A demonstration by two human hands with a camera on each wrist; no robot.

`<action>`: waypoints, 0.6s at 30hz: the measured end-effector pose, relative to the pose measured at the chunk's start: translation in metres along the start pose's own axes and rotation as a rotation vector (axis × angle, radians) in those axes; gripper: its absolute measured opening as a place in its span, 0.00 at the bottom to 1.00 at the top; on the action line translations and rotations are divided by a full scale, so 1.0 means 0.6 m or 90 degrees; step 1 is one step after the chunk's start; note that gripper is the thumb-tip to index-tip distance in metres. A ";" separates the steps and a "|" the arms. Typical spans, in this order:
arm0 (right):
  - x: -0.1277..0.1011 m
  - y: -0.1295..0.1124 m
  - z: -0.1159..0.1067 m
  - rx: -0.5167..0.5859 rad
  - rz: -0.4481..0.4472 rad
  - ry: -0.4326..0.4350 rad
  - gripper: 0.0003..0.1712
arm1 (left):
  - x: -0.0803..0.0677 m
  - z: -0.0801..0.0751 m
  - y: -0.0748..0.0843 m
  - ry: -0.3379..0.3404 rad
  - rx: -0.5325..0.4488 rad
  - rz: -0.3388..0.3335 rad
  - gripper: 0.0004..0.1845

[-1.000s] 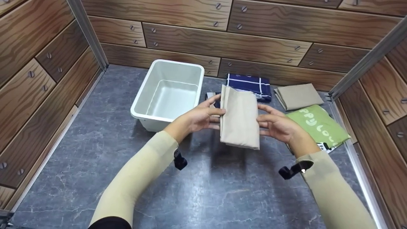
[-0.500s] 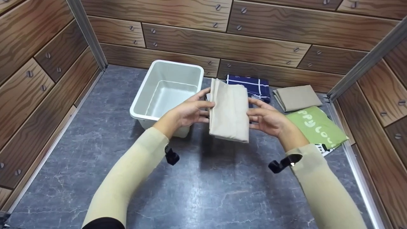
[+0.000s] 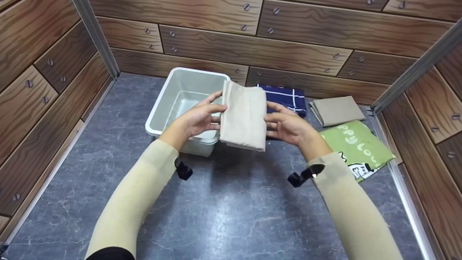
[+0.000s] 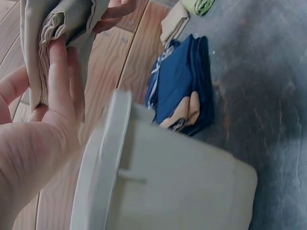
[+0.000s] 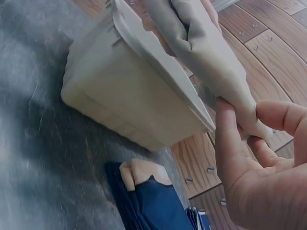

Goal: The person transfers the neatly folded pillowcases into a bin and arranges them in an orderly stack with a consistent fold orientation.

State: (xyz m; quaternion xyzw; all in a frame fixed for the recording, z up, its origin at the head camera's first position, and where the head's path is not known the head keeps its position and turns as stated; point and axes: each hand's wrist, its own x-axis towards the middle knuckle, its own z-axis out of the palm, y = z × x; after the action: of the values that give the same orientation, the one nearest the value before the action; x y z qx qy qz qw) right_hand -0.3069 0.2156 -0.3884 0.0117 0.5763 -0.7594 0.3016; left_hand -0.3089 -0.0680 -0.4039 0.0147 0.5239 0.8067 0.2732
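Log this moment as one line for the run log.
left hand: grips folded beige cloth | right hand: grips same cloth | cloth: held up beside white bin | behind: navy cloth

The green cloth [image 3: 355,146] bears white letters, partly cut off, reading "ppy Lo"

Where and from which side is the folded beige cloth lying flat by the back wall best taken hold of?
Judging by its pose, the folded beige cloth is best pinched at its stacked left edge, coming from the left: the layers meet there. The green cloth crowds its near side.
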 end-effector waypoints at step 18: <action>0.059 -0.016 0.067 0.017 0.005 0.008 0.38 | -0.022 -0.066 0.045 0.034 0.035 0.019 0.37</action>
State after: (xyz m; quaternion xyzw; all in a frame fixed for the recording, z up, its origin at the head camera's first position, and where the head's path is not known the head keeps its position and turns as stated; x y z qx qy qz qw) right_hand -0.3269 0.1659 -0.3796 0.0225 0.5680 -0.7658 0.3009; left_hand -0.3215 -0.1153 -0.3955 0.0088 0.5528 0.7960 0.2464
